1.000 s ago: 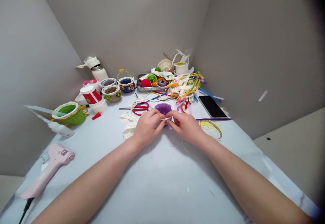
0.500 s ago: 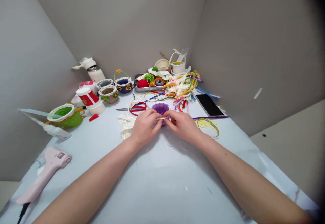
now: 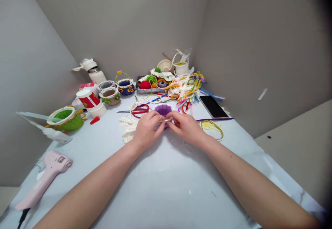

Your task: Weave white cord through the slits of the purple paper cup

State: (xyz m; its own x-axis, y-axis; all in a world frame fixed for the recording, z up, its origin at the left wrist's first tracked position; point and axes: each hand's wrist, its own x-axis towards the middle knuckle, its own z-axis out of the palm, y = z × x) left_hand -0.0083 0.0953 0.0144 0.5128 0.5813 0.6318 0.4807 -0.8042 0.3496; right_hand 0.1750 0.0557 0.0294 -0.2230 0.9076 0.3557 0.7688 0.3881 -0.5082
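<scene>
- Purple cup (image 3: pixel 163 109): on the table (image 3: pixel 166 187), mid-width, just beyond the hands; pale rim uppermost, near side partly hidden by fingers.
- Left hand (image 3: pixel 149 128): thumb and fingertips drawn together in a pinch on one end of a pale strip (image 3: pixel 166 120).
- Right hand (image 3: pixel 184 127): likewise pinched, on the strip's other end; fingers bent, thumb beneath.
- Strip: short span visible between the two pinches, in front of the cup; contact with cup cannot be told.
- Thread (image 3: pixel 181 147): thin, white, looped on the table just below the right hand.
- Lace (image 3: pixel 129 128): bunched beside the left hand.
- Scissors (image 3: pixel 140 111): red handles, blades toward the left, just beyond the lace.
- Right side: yellow loops (image 3: pixel 211 127) near the right wrist; phone (image 3: pixel 214 106) beyond them, screen dark.
- Rear: metal tray (image 3: pixel 147 91) of yarn balls; mixed strips (image 3: pixel 185 87) heaped beside it.
- Left side: blue basket (image 3: pixel 126 87), brown pot (image 3: pixel 110 95), stacked paper cups (image 3: pixel 90 101), green pot (image 3: pixel 66 117) with glue bottle (image 3: pixel 58 135) near its base.
- Glue gun (image 3: pixel 49 170): pink, lying nearer the viewer, well apart from the hands.
</scene>
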